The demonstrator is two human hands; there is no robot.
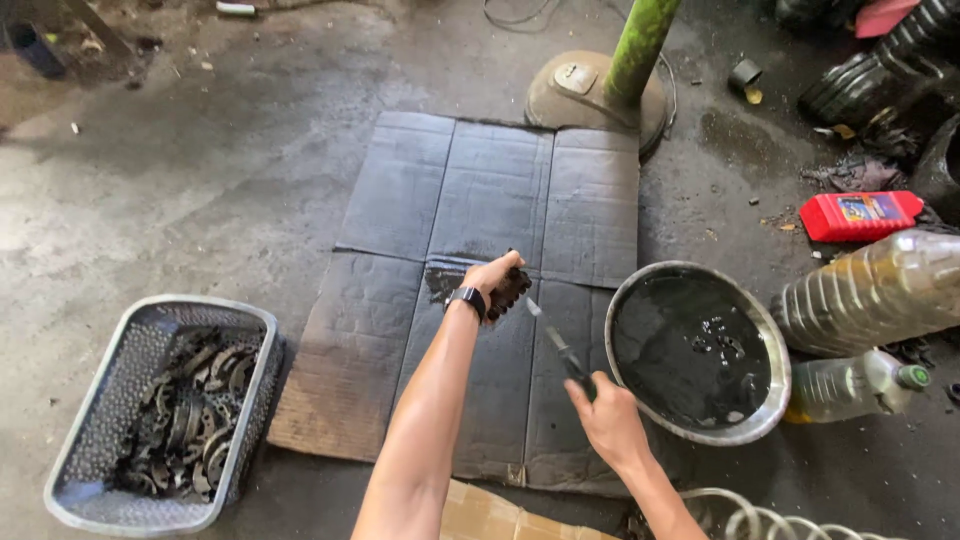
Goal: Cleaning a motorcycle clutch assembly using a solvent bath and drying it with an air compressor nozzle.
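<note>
My left hand point(493, 275), with a dark watch on the wrist, is closed around a black greasy metal part point(512, 292) held just above a flattened dark cardboard sheet point(500, 200). My right hand point(603, 412) grips the handle of a thin brush-like tool point(555, 340) whose tip points up toward the part. A round metal basin point(700, 350) filled with black oily liquid sits just to the right of my right hand.
A grey plastic basket point(160, 410) of several dark metal parts stands at the lower left. Two plastic bottles point(870, 295) of yellowish liquid and a red container point(860, 215) lie to the right. A green pole on a round base point(600, 90) stands behind the cardboard.
</note>
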